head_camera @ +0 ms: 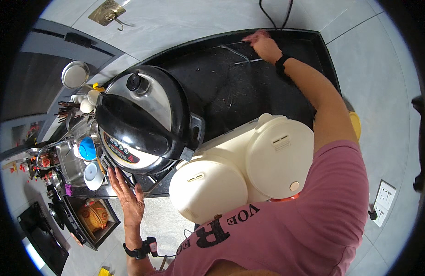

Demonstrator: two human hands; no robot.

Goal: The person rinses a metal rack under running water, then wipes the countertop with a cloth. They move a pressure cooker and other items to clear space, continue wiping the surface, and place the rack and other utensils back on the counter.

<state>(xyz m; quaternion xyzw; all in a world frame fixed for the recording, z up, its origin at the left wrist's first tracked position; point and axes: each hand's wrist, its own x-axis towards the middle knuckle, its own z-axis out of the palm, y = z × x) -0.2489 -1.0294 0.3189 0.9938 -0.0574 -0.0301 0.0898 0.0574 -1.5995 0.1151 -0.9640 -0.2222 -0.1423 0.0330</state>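
Note:
My left hand (131, 203) reaches to the counter's front edge at the lower left, fingers extended and thumb apart, beside the base of a black and silver electric pressure cooker (146, 103). Whether its fingertips touch the cooker's base is unclear. My right hand (264, 45), slightly blurred, is at the back rim of the black countertop (219, 82). Its fingers are bent, and I cannot tell whether they hold anything. Thin pale strips (238, 53) lie just left of it. A cream two-lidded container (229, 165) stands between my body and the countertop.
A blue bowl (87, 148), a white bowl (93, 176) and a metal sink (69, 162) are at the left. Below them an open drawer (112, 226) juts out. A dark cable (276, 17) hangs at the back wall. A wall socket (384, 203) is at the right.

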